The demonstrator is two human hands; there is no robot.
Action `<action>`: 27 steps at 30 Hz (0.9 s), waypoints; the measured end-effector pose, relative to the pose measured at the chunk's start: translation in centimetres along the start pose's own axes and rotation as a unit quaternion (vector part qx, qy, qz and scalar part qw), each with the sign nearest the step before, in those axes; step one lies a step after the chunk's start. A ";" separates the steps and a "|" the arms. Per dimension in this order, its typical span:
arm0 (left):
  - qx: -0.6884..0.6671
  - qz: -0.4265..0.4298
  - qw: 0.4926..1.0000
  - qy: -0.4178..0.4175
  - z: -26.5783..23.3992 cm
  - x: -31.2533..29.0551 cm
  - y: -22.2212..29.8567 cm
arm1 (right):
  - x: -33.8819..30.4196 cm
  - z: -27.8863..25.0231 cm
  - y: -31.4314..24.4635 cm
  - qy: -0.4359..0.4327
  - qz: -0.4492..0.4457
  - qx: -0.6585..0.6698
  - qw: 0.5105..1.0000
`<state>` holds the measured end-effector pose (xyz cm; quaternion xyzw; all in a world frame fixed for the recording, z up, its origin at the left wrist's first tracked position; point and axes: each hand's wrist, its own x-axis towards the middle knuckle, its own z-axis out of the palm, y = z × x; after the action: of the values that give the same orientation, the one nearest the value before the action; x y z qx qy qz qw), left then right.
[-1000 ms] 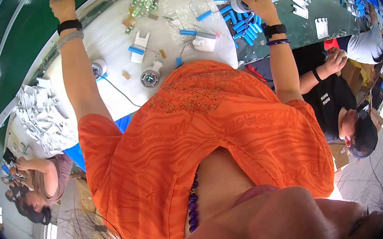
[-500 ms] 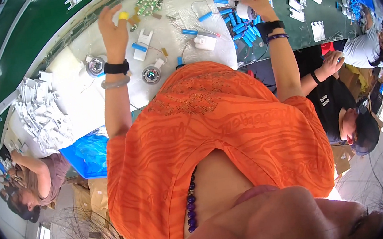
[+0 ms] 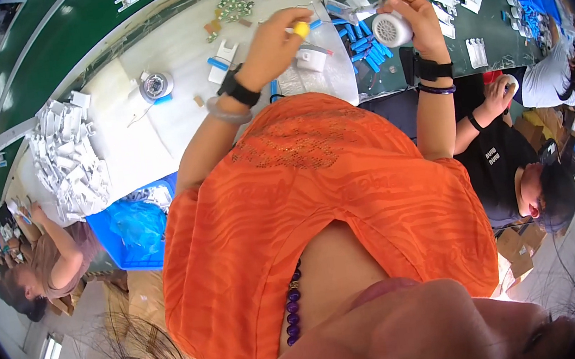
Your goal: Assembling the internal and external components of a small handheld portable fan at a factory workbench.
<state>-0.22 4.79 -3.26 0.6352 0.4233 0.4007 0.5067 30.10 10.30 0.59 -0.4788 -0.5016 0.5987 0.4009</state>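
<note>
head view: right fingers (image 3: pixel 413 2) hold round, slotted fan (image 3: pixel 392 30).

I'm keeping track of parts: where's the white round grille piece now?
In the head view, the white round grille piece is upper right, in the person's right hand, just right of the piled blue cylinders.

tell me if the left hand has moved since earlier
Yes: the left hand has moved right, from left of the green circuit boards to their right.
</note>
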 end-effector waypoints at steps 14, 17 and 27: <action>0.216 0.168 0.951 0.141 2.9 0.4 2.8 | -3.0 6.7 -4.7 -0.192 -0.040 0.136 0.971; 0.069 0.041 0.995 0.053 2.4 0.1 1.2 | -3.8 8.5 -4.8 -0.221 -0.013 0.149 0.964; -0.208 -0.195 0.934 -0.216 0.6 -1.9 -1.3 | -4.5 10.2 -5.6 -0.220 0.041 -0.021 0.974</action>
<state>-0.48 3.01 -4.75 0.4923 0.3262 0.2260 0.7747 21.16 4.73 7.23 -0.3638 -0.5698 0.6946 0.2459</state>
